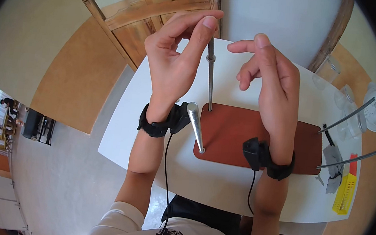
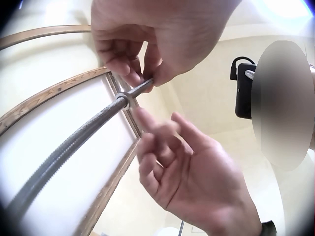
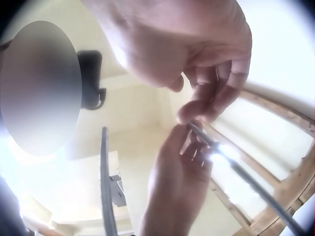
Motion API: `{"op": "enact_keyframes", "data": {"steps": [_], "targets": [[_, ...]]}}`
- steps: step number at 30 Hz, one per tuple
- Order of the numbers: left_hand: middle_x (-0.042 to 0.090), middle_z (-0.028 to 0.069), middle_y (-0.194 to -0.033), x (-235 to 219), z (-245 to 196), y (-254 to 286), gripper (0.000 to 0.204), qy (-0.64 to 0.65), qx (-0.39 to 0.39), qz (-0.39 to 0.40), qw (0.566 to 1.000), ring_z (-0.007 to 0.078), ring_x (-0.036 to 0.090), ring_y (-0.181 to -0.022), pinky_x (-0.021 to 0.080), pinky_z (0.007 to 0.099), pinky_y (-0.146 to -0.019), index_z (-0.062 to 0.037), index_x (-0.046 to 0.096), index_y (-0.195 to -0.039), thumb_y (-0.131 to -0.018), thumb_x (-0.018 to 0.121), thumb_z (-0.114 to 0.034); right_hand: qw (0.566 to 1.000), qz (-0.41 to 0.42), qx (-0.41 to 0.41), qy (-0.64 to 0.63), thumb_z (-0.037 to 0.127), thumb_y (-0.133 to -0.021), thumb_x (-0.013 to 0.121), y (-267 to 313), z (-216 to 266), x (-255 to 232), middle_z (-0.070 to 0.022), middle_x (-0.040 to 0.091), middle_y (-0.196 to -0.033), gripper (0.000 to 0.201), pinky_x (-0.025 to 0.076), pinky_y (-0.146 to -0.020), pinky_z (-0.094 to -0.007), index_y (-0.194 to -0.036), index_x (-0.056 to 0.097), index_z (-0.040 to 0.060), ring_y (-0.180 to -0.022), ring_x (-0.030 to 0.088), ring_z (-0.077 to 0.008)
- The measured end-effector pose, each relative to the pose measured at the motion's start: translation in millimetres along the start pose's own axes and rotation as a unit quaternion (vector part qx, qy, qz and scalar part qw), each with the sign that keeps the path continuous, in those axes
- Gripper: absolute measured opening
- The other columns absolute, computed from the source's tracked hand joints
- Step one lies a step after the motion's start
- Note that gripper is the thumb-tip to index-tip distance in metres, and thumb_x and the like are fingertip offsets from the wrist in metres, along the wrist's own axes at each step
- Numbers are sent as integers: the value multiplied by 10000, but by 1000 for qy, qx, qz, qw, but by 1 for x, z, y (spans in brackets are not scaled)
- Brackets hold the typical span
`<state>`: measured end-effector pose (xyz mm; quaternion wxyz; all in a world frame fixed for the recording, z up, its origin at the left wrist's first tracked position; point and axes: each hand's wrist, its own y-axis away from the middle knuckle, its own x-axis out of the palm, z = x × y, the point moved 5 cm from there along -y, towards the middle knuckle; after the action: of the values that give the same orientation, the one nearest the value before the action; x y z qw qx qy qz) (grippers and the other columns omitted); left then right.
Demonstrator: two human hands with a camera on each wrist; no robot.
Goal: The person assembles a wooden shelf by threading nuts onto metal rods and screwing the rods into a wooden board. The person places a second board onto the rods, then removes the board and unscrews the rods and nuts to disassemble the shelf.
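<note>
A reddish-brown board [image 1: 232,131] lies on the white table, with metal rods standing up at its corners. My left hand [image 1: 172,64] pinches the top end of the back-left threaded rod [image 1: 210,81] between thumb and fingers. A nut [image 1: 211,58] sits on that rod below the fingertips; the left wrist view shows this nut [image 2: 125,99] close to the pinching left hand [image 2: 167,34]. To the right of the rod, my right hand [image 1: 279,81] is raised with loosely bent fingers and holds nothing visible. In the right wrist view the right hand [image 3: 172,44] overlaps the rod's end.
Another rod [image 1: 196,129] rises at the board's front-left corner, and two rods lean out at its right. Clear jars [image 1: 328,70], a grey cloth [image 1: 332,161] and a yellow basket [image 1: 345,194] stand along the right edge. A wooden-framed door [image 1: 157,10] is behind the table.
</note>
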<state>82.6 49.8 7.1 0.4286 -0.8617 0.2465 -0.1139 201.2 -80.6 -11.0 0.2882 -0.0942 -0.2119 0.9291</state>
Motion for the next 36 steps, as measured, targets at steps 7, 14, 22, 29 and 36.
{"op": "enact_keyframes", "data": {"steps": [7,14,22,29,36], "targets": [[675,20,-859,1,2,0,201,19,-1,2,1000,82,609,-790,480,242,-732,-27,786,-1098,-987,722,-181,991,-72,-99,-50,407,-1085,529,0,-6,20,-66,661,-785,484,483,-698,-280,-1064,737,-30,-646,585,-117],[720,24,-911,0,2,1,247,-4,19,12,1000,69,582,-808,423,221,-687,8,767,-1151,-1013,695,-183,997,-8,24,66,483,-1084,493,0,2,-7,-126,719,-881,572,501,-717,-288,-1152,721,-37,-708,646,-148],[687,14,-848,1,4,0,162,18,5,-8,1000,54,590,-726,467,216,-673,-37,791,-1084,-968,725,-130,1000,-6,26,15,481,-1100,444,3,5,-1,-135,742,-927,594,468,-675,-257,-1169,706,-48,-697,640,-129],[671,27,-817,2,1,0,149,25,15,-9,1000,82,564,-709,451,242,-635,-36,792,-1057,-968,724,-135,998,-68,-9,6,494,-1103,407,3,8,11,-133,759,-851,627,382,-568,-239,-1112,737,-38,-555,480,-72],[672,32,-821,1,2,2,157,25,-2,-3,1000,90,565,-725,450,251,-645,-35,791,-1058,-968,726,-146,997,-51,11,57,535,-1093,387,3,7,-3,-120,767,-866,668,361,-558,-224,-1185,726,-32,-537,423,-61]]}}
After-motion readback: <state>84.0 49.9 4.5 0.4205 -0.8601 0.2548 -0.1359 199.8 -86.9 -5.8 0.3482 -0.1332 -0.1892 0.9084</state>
